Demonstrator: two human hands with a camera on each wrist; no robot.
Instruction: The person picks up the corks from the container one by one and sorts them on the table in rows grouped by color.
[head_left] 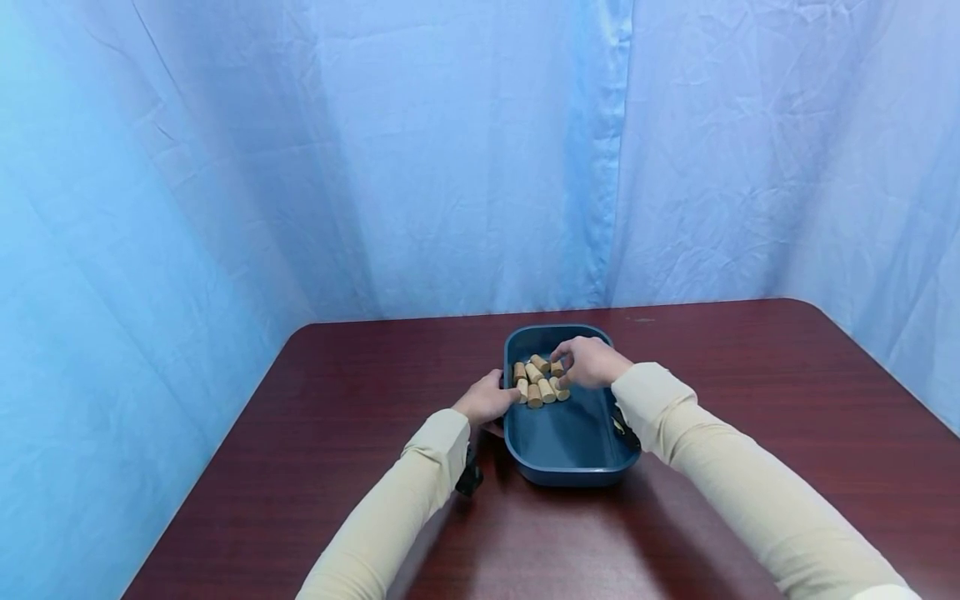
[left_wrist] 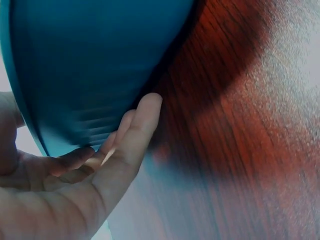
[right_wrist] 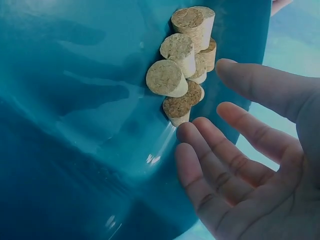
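Observation:
A dark blue tub with rounded corners stands on the table. Several tapered cork stoppers lie together at its left side, some upright and some tipped over. My left hand holds the tub's left wall, its thumb over the rim and its fingers along the outside. Inside the tub, my right hand hovers at the right of the corks. The right wrist view shows its fingers loosely spread, one fingertip beside or touching a darker cork; nothing is held.
The dark red wooden table extends around the tub. Pale blue curtains hang behind it and at both sides. A black device is on the left wrist, and another black device on the right wrist sits by the tub's right rim.

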